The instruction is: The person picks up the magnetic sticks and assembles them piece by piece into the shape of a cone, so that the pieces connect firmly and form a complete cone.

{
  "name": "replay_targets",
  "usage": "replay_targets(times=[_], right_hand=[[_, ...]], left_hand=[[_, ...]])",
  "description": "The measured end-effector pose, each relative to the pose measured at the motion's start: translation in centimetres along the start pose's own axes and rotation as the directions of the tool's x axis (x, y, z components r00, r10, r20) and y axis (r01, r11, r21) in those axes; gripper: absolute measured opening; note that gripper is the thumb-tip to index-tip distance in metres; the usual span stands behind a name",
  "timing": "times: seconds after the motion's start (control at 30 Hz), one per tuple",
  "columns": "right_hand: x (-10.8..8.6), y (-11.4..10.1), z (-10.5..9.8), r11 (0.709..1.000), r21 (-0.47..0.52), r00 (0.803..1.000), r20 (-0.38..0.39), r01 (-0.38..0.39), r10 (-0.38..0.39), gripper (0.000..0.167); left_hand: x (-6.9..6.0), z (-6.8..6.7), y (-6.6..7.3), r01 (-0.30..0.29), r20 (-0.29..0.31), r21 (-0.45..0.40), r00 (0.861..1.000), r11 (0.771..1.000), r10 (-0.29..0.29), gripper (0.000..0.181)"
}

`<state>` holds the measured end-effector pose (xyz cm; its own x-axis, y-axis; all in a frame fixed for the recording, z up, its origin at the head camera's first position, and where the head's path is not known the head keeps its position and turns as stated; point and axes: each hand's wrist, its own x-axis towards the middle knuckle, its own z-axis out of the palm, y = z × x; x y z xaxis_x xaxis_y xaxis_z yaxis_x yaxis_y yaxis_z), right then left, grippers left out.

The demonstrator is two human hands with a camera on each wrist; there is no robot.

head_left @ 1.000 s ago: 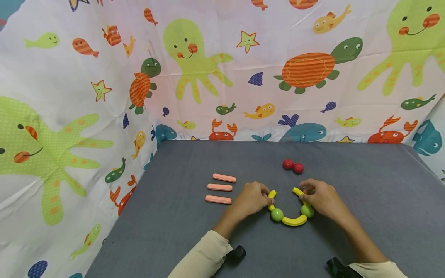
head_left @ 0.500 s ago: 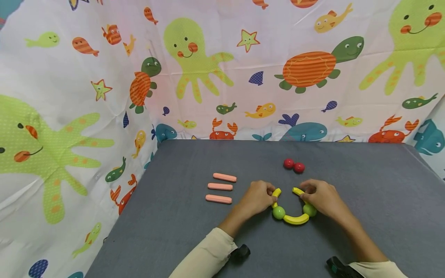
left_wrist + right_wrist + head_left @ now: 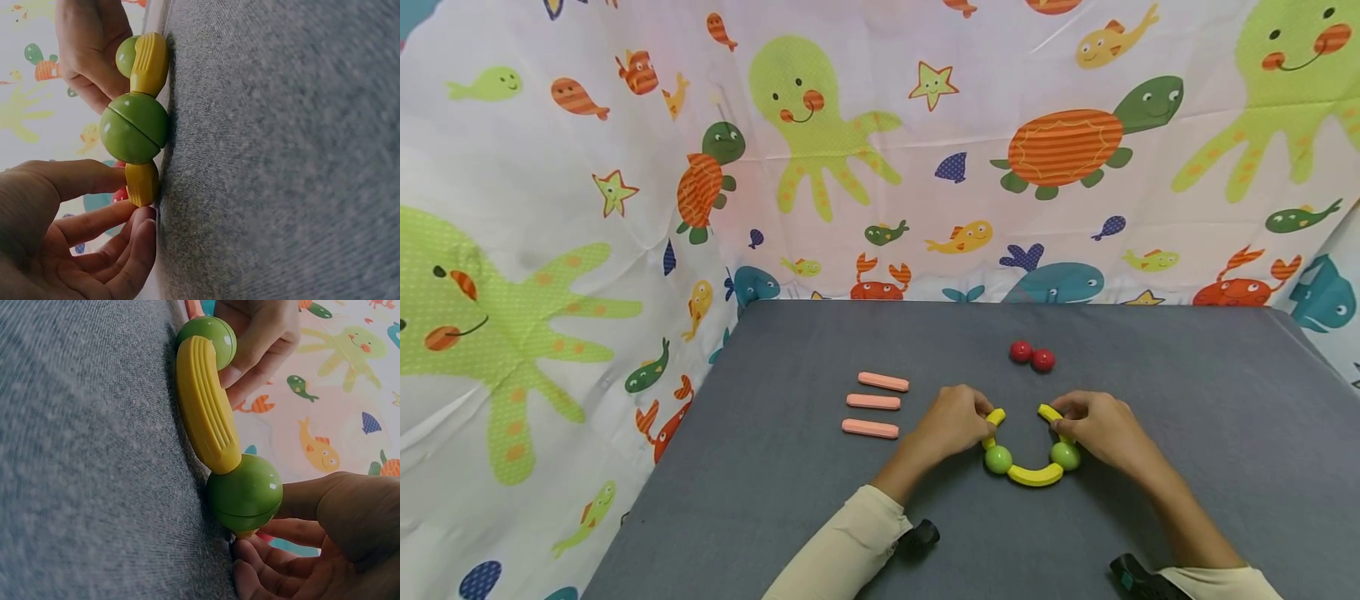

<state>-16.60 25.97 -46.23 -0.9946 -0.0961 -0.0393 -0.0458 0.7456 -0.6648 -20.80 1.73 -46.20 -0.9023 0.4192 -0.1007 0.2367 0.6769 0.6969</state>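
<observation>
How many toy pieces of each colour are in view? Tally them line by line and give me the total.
Yellow curved rods: 3
Pink straight rods: 3
Green balls: 2
Red balls: 2
Total: 10

Three pink sticks (image 3: 873, 402) lie almost parallel on grey table (image 3: 790, 492); two red balls (image 3: 1042, 361) farther back; behind hangs white sea-animal cloth (image 3: 977, 92).
</observation>
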Motion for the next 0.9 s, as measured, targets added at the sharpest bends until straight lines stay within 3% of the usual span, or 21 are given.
replay_targets(times=[0.6, 0.73, 0.9], right_hand=[[-0.1, 0.0, -0.1, 1.000, 0.009, 0.999, 0.041, -0.006, 0.005, 0.030], [0.0, 0.1, 0.0, 1.000, 0.006, 0.999, 0.035, -0.001, 0.001, 0.031], [-0.1, 0.1, -0.1, 1.000, 0.011, 0.999, 0.035, 0.004, -0.005, 0.032]], left_hand=[[-0.1, -0.2, 0.0, 0.010, 0.019, 0.009, 1.000, 1.000, -0.010, 0.023], [0.2, -0.4, -0.2, 0.020, -0.018, 0.014, 1.000, 1.000, -0.020, 0.024], [1.0, -0.8, -0.5, -0.010, -0.079, 0.027, 0.997, 1.000, 0.012, 0.028]])
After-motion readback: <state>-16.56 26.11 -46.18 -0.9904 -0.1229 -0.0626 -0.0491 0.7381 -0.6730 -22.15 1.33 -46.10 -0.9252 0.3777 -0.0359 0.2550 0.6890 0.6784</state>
